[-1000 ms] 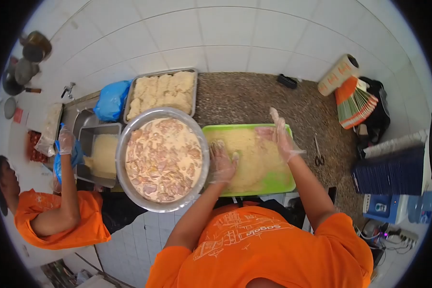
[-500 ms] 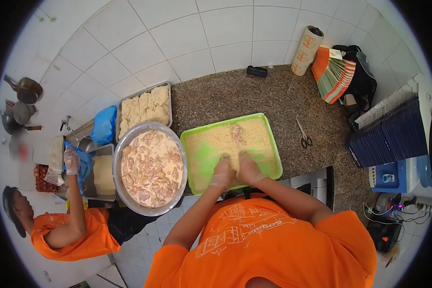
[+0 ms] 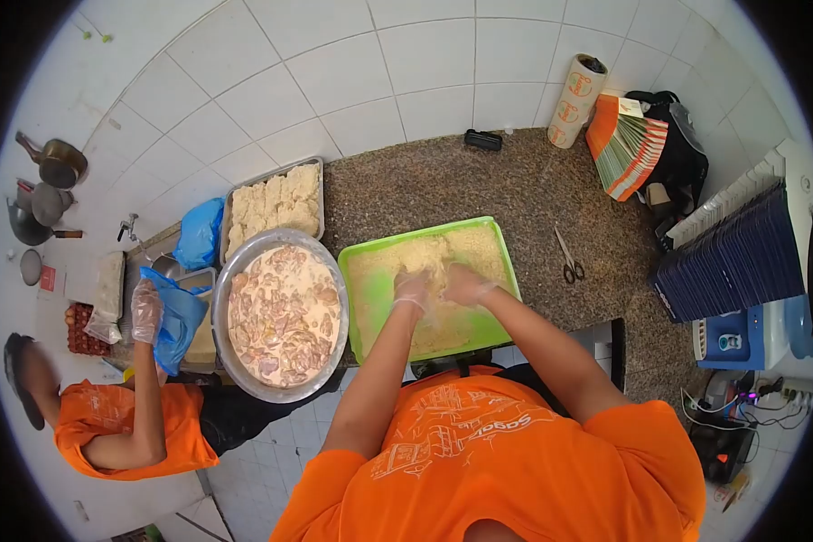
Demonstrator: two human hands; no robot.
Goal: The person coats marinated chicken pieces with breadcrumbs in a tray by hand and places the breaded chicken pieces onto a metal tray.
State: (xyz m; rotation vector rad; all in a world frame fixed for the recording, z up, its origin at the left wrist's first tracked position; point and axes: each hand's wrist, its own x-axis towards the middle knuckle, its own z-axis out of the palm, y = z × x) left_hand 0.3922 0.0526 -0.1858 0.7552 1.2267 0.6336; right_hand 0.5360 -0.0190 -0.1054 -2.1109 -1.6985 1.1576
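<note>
My left hand (image 3: 413,287), in a clear plastic glove, reaches into a shallow green tray (image 3: 356,336) of pale breadcrumbs (image 3: 477,242). Close beside it, my gloved right hand (image 3: 466,284) is also down in the crumbs. Crumbs are heaped at both sets of fingertips, so the fingers are mostly hidden and blend with the coating. No bare meat shows in the tray. Left of the tray stands a big round metal bowl (image 3: 223,339), full of raw meat pieces (image 3: 285,316) in a creamy orange liquid.
Behind the bowl, a metal tray (image 3: 321,199) holds rows of breaded pieces. Scissors (image 3: 569,257) lie right of the green tray. A wrap roll (image 3: 576,101) and paper stack (image 3: 625,149) stand at the back right. At left, a co-worker's gloved hand (image 3: 145,312) is at a blue bag (image 3: 179,316).
Both my hands have moved forward in the tray, pushing crumbs. The meat piece seen there before is now hidden. At left, the co-worker's blue bag has come further into view.
</note>
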